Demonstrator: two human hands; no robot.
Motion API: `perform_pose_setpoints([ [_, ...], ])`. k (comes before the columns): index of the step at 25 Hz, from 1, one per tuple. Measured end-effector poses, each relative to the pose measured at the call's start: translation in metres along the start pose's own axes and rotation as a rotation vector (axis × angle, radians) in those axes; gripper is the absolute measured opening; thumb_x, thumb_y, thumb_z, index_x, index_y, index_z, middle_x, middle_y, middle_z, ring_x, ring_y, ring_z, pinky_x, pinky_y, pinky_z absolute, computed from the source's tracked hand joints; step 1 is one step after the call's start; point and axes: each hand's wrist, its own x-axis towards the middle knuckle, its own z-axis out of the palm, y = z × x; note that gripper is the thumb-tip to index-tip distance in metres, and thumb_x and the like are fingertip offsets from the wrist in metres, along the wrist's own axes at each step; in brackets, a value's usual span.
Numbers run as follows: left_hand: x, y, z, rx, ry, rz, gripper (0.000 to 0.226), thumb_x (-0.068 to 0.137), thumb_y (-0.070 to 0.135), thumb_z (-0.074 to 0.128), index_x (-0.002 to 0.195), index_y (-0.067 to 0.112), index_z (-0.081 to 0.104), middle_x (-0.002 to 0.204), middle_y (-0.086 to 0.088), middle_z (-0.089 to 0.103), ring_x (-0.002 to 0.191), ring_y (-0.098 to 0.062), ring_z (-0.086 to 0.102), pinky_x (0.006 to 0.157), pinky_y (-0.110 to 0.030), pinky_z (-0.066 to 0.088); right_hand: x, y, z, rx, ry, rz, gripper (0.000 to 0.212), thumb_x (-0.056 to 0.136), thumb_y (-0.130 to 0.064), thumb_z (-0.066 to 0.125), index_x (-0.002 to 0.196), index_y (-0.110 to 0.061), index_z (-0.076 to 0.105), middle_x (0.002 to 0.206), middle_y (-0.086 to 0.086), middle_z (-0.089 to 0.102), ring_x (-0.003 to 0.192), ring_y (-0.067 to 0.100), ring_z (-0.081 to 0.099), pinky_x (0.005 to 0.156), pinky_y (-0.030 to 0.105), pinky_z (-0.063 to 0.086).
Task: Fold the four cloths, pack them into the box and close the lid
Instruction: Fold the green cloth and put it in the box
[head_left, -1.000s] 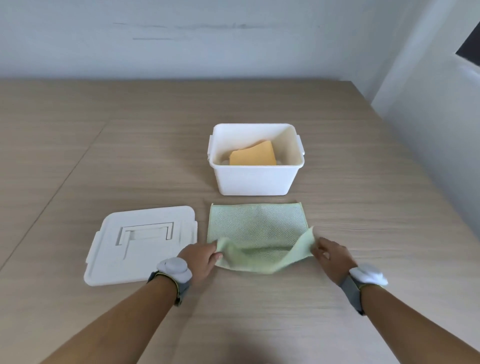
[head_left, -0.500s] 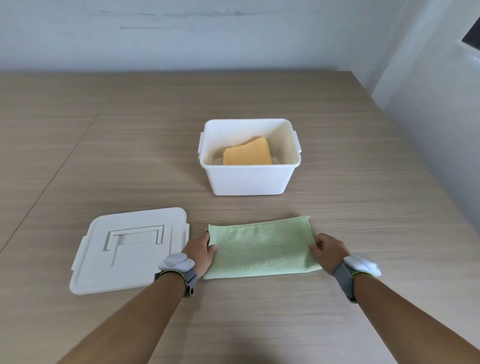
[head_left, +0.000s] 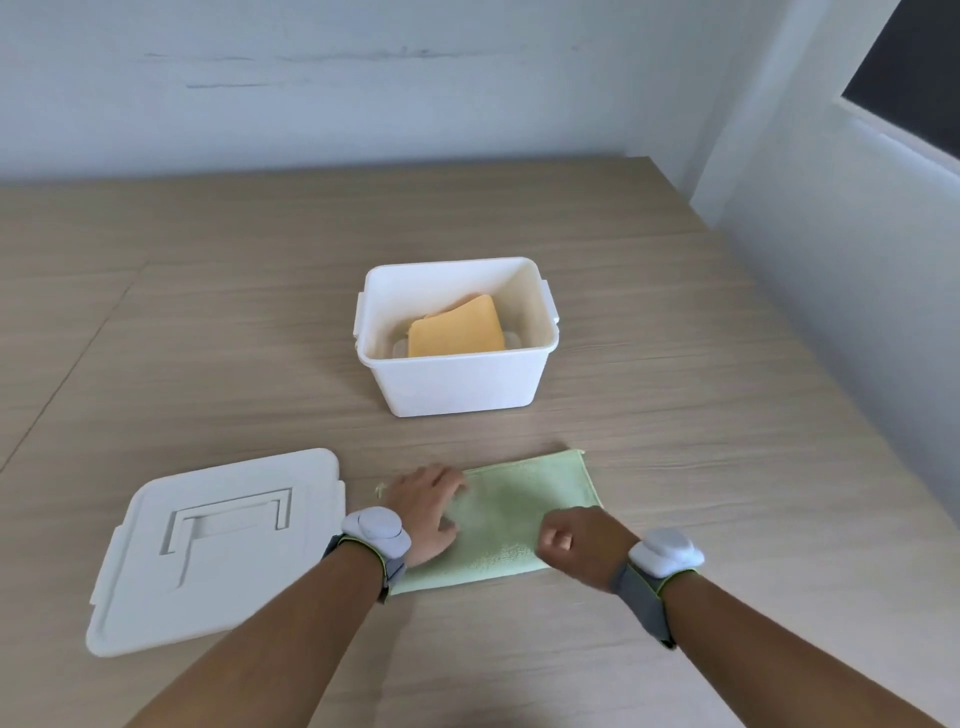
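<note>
The green cloth (head_left: 506, 512) lies folded into a long strip on the table, in front of the white box (head_left: 457, 382). My left hand (head_left: 426, 512) rests flat on its left end with the fingers spread. My right hand (head_left: 576, 545) sits over the cloth's near right corner with the fingers curled in; the corner itself is hidden beneath it. A folded orange cloth (head_left: 457, 327) lies tilted inside the open box, and something pale shows under it. The white lid (head_left: 218, 545) lies flat to the left of the green cloth, handle side up.
The wooden table (head_left: 701, 467) ends close to a white wall on the right. A seam in the tabletop runs along the left side. Both wrists carry grey bands with white pods.
The near edge of the green cloth was lifted and laid over the far edge, halving it. My left hand then slid onto the cloth, and my right hand moved inward over its right end.
</note>
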Motion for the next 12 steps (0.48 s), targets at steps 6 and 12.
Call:
perform_pose_setpoints([
  [6, -0.016, -0.014, -0.010, -0.057, -0.185, -0.016, 0.049, 0.083, 0.024, 0.054, 0.131, 0.031, 0.051, 0.122, 0.000, 0.058, 0.111, -0.023, 0.056, 0.092, -0.030, 0.044, 0.015, 0.004, 0.012, -0.454, 0.036, -0.022, 0.026, 0.088, -0.028, 0.046, 0.113, -0.028, 0.056, 0.118, -0.003, 0.058, 0.112, 0.021, 0.052, 0.093, 0.033, 0.040],
  [12, -0.052, -0.007, -0.007, -0.235, -0.268, -0.039, 0.030, 0.087, 0.011, 0.052, 0.110, 0.017, 0.070, 0.096, -0.001, 0.065, 0.103, -0.024, 0.062, 0.072, -0.011, 0.035, 0.040, 0.004, 0.019, -0.694, 0.038, -0.062, 0.070, 0.082, -0.012, 0.049, 0.143, -0.033, 0.020, 0.123, 0.004, 0.049, 0.110, 0.027, 0.047, 0.092, 0.037, 0.038],
])
